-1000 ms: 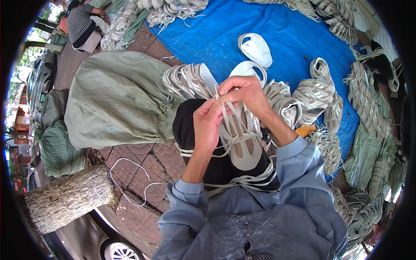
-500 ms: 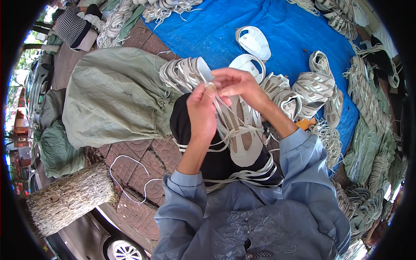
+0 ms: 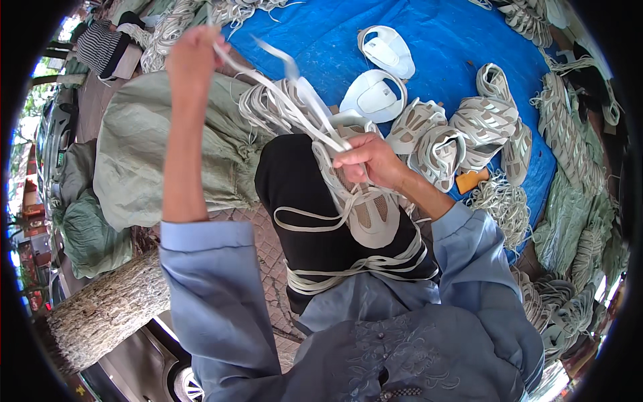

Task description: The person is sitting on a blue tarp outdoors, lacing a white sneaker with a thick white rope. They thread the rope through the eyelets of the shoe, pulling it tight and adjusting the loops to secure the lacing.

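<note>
Shoe (image 3: 364, 213) — off-white and tan, round-toed

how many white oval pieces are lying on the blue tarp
2: the far white oval piece toward the top, and the near white oval piece just below it, beyond the right hand. Both rest on the blue tarp; others could be hidden under the shoes.

Bright, diffuse daylight, soft shadows.
Motion blurs the left fingers (image 3: 201, 39); foliage (image 3: 33, 124) at far left looks washed out, and shapes bend toward the black fisheye border.
</note>
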Demonstrator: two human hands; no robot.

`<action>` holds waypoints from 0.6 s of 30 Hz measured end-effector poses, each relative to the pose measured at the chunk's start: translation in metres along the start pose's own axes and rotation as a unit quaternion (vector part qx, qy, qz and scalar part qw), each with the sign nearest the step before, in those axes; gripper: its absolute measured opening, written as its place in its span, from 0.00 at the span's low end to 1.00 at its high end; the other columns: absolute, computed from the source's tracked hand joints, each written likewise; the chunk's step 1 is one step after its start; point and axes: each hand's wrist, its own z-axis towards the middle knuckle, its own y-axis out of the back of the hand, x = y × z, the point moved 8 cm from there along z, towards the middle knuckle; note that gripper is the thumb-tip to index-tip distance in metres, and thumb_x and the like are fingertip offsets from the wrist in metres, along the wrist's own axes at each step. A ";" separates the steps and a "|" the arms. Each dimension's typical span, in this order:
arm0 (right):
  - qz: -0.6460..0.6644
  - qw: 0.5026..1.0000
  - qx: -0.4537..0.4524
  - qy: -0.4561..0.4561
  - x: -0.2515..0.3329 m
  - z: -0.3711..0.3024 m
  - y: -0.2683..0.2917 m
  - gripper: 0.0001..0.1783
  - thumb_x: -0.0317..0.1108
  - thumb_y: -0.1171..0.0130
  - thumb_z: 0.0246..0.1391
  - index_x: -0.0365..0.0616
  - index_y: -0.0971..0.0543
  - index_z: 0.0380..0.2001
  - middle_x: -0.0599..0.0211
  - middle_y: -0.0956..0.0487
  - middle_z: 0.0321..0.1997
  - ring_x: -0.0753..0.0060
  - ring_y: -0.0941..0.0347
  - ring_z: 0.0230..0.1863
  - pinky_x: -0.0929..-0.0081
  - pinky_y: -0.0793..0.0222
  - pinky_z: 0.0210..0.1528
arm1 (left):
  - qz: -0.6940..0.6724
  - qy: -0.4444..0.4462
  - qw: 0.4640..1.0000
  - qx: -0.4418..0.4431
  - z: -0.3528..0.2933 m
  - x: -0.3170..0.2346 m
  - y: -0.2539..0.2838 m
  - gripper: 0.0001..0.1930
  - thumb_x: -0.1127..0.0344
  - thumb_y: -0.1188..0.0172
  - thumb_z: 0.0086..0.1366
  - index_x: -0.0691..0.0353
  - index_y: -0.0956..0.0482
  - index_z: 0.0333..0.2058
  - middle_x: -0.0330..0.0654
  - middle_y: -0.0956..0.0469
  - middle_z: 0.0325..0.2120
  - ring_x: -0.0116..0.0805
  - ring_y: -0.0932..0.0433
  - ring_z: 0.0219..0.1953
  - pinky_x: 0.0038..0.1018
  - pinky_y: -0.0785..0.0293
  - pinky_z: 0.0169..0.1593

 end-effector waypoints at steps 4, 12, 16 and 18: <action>0.070 0.998 -0.008 -0.001 -0.002 0.005 0.000 0.07 0.29 0.47 0.47 0.36 0.26 0.22 0.78 0.45 0.06 0.85 0.54 0.06 0.81 0.61 0.10 | 0.149 -0.135 0.972 0.122 -0.166 -0.074 -0.051 0.18 0.62 0.43 0.51 0.63 0.31 0.39 0.46 0.28 0.32 0.45 0.28 0.32 0.35 0.32 0.34; -0.126 0.992 -0.020 0.012 0.039 0.044 -0.004 0.13 0.36 0.46 0.48 0.38 0.26 0.18 0.81 0.48 0.06 0.86 0.57 0.06 0.82 0.62 0.09 | 0.169 -0.357 0.862 0.318 -0.314 -0.105 -0.135 0.24 0.63 0.48 0.49 0.71 0.33 0.44 0.51 0.29 0.40 0.48 0.34 0.49 0.41 0.41 0.54; -0.172 0.981 -0.053 0.073 0.119 0.071 0.011 0.13 0.39 0.49 0.52 0.39 0.27 0.25 0.83 0.50 0.08 0.89 0.58 0.07 0.85 0.61 0.10 | 0.166 -0.387 0.852 0.311 -0.332 -0.098 -0.110 0.20 0.66 0.48 0.49 0.69 0.31 0.42 0.49 0.29 0.41 0.46 0.33 0.50 0.39 0.39 0.55; -0.167 0.980 0.063 0.083 0.160 0.083 0.019 0.14 0.39 0.52 0.54 0.37 0.29 0.27 0.78 0.43 0.11 0.85 0.49 0.12 0.86 0.50 0.14 | 0.141 -0.382 0.857 0.315 -0.344 -0.088 -0.092 0.19 0.66 0.48 0.50 0.68 0.30 0.42 0.49 0.29 0.41 0.44 0.33 0.50 0.38 0.39 0.55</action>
